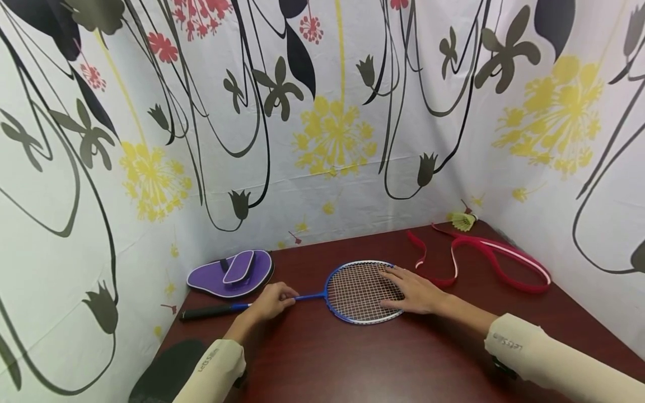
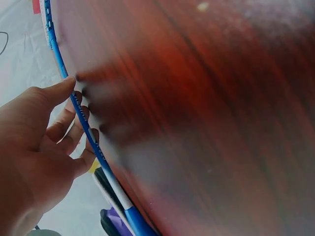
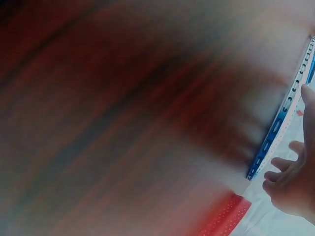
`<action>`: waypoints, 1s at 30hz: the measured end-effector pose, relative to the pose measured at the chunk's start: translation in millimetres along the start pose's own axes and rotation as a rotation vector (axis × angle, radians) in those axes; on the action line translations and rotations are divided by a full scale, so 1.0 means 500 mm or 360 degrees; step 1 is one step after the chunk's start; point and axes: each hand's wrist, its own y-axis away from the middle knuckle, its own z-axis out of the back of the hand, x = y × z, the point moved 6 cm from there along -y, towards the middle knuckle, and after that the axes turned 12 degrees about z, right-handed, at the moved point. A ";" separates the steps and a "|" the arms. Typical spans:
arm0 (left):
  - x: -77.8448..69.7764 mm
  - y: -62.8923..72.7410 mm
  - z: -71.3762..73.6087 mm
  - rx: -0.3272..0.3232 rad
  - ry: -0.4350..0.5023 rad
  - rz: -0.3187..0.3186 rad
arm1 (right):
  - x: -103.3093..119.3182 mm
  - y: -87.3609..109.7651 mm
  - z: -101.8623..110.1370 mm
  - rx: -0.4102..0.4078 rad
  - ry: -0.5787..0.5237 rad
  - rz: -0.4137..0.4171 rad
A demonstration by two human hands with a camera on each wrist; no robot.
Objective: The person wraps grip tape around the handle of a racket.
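Observation:
A blue and white badminton racket [image 1: 364,322] lies across the table, its black handle at the left and its strung head near the middle. My left hand [image 1: 272,301] holds the thin blue shaft between thumb and fingers; the left wrist view shows the thumb on one side of the shaft [image 2: 84,124] and curled fingers on the other. My right hand [image 1: 417,291] is over the right part of the racket head, fingers spread and fairly straight. Whether its fingertips touch the strings is unclear. In the right wrist view that hand [image 3: 295,177] appears beside the frame's rim.
Behind the handle lies a purple paddle case [image 1: 211,277]. A red strap [image 1: 529,287] loops over the right side, with a yellow shuttlecock [image 1: 462,221] at the back right corner. A dark rounded object [image 1: 168,366] sits front left. Patterned curtains [image 1: 322,212] enclose the dark red table [image 1: 322,369].

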 end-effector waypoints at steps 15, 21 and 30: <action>-0.006 0.000 0.008 -0.0089 0.0170 -0.0102 | -0.009 0.011 0.004 -0.0011 0.0053 0.0022; -0.013 -0.022 0.026 -0.0020 0.0182 0.0074 | -0.008 0.000 0.042 -0.0142 0.0140 0.0137; -0.048 -0.049 0.056 0.0044 0.0328 0.0216 | -0.021 -0.045 0.111 -0.0168 0.0163 0.0180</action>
